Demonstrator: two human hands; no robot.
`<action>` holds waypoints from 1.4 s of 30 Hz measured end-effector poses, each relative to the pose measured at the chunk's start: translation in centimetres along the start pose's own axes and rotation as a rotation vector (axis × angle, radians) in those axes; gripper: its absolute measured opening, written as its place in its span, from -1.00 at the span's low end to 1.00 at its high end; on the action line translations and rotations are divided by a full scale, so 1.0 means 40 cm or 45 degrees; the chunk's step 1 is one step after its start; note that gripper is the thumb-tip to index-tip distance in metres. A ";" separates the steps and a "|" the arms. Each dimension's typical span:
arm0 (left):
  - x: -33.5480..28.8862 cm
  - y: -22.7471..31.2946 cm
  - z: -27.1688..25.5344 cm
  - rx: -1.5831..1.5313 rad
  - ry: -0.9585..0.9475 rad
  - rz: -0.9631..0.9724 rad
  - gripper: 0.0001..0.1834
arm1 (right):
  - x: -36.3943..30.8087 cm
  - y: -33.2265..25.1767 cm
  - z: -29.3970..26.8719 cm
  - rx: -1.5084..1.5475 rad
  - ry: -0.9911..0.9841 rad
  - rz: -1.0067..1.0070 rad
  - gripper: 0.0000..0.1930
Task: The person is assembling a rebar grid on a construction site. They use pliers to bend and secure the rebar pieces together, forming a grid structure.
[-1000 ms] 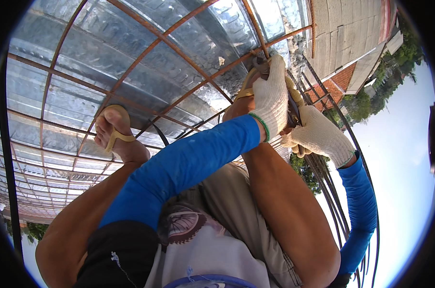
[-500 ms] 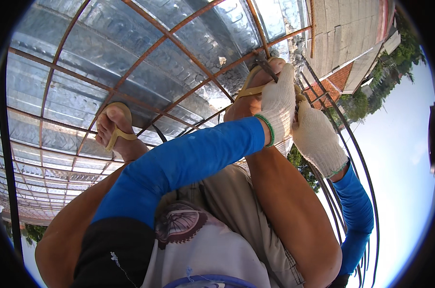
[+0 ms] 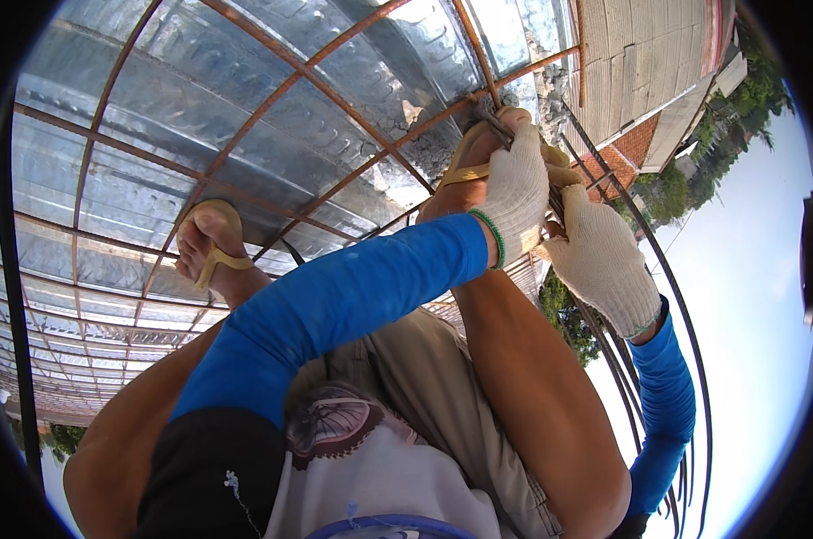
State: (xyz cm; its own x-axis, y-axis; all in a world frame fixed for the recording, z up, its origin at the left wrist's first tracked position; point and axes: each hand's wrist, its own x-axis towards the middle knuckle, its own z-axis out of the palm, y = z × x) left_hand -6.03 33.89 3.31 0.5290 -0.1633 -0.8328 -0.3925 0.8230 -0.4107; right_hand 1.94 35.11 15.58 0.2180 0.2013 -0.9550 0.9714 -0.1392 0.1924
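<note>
My left hand [image 3: 518, 187], in a white knit glove with a green cuff, is closed on a dark metal hand tool [image 3: 496, 124]. Its end reaches a crossing of the rusty rebar grid [image 3: 312, 65], beside my right foot; the tool's exact kind is hidden by the glove. Just to the right, my right hand [image 3: 601, 251], gloved the same way with yellowish fingertips, has its fingers curled toward the left hand. Thin dark strands show between the two gloves, but what the right fingers hold is mostly hidden.
Corrugated metal sheeting [image 3: 155, 162] lies beneath the rebar grid. Long dark bars [image 3: 667, 278] curve past my right arm. My sandalled left foot [image 3: 213, 238] stands on the grid. A grey wall [image 3: 640, 67] and trees [image 3: 667, 193] are at the right.
My right hand has shifted slightly down and its thumb has come away from the fingers, showing more of the strands. My left hand and the tool have tilted a little.
</note>
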 end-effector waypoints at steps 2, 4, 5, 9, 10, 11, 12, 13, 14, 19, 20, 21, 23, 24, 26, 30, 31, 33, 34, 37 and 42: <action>-0.011 0.014 -0.016 -0.064 -0.114 -0.110 -0.48 | 0.007 0.022 -0.027 0.788 -0.344 0.221 -0.70; -0.012 0.030 -0.030 -0.137 -0.263 -0.259 -0.42 | 0.017 0.049 -0.041 1.473 -0.648 0.349 -0.75; -0.019 0.032 -0.036 -0.132 -0.258 -0.278 -0.40 | 0.010 0.062 -0.030 1.671 -0.713 0.325 -0.74; -0.023 0.032 -0.050 -0.193 -0.297 -0.343 -0.37 | 0.008 0.082 0.023 2.114 -0.858 0.287 -0.63; -0.025 0.035 -0.054 -0.217 -0.316 -0.353 -0.39 | -0.001 0.069 0.028 2.144 -0.803 0.376 -0.62; -0.026 0.036 -0.056 -0.239 -0.336 -0.365 -0.41 | -0.009 0.055 0.032 2.173 -0.746 0.467 -0.61; -0.038 0.029 -0.057 -0.184 -0.261 -0.284 -0.46 | -0.016 0.042 0.037 1.809 -0.628 0.384 -0.64; -0.086 0.049 -0.040 -0.133 -0.180 -0.205 -0.50 | -0.022 0.033 0.041 1.443 -0.517 0.302 -0.67; -0.114 0.062 -0.030 -0.078 -0.110 -0.130 -0.54 | -0.029 0.018 0.041 1.079 -0.396 0.226 -0.69; -0.085 0.023 -0.017 0.166 0.144 -0.019 -0.71 | -0.032 -0.008 0.055 0.468 -0.016 -0.002 -0.66; -0.080 0.027 -0.012 0.288 0.208 -0.077 -0.71 | -0.027 0.000 0.038 0.654 -0.183 0.097 -0.66; -0.078 0.031 -0.009 0.408 0.273 -0.135 -0.71 | -0.017 0.006 0.001 0.836 -0.352 0.195 -0.67; -0.097 0.041 -0.009 0.383 0.172 -0.183 -0.70 | -0.020 0.021 -0.010 1.259 -0.532 0.317 -0.66; -0.103 0.045 -0.009 0.369 0.122 -0.206 -0.68 | -0.028 0.050 0.012 1.496 -0.542 0.329 -0.65; -0.085 0.011 -0.024 0.290 0.069 -0.059 -0.71 | -0.026 0.093 0.050 1.807 -0.584 0.348 -0.60; -0.051 -0.002 -0.054 0.301 -0.103 0.019 -0.71 | 0.005 0.111 0.024 1.825 -0.706 0.293 -0.58; -0.054 -0.001 -0.049 0.283 -0.068 0.043 -0.69 | 0.009 0.122 0.031 1.795 -0.714 0.283 -0.58; -0.062 -0.003 -0.030 0.246 0.004 0.093 -0.66 | 0.025 0.152 0.046 1.734 -0.728 0.263 -0.58; -0.053 0.003 -0.033 0.222 -0.076 0.115 -0.58 | 0.023 0.150 0.036 1.745 -0.714 0.265 -0.58; -0.071 0.003 -0.035 0.219 -0.062 0.082 -0.54 | 0.037 0.184 0.042 1.701 -0.768 0.272 -0.59; -0.027 -0.046 -0.069 0.420 -0.030 0.205 -0.48 | 0.041 0.188 0.008 1.806 -0.882 0.271 -0.53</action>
State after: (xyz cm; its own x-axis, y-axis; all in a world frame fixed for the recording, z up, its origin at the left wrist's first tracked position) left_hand -7.96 31.06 3.94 0.4989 -0.0076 -0.8666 -0.2107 0.9689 -0.1298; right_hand 9.56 34.06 15.40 -0.1353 -0.3439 -0.9292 -0.0274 -0.9362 0.3504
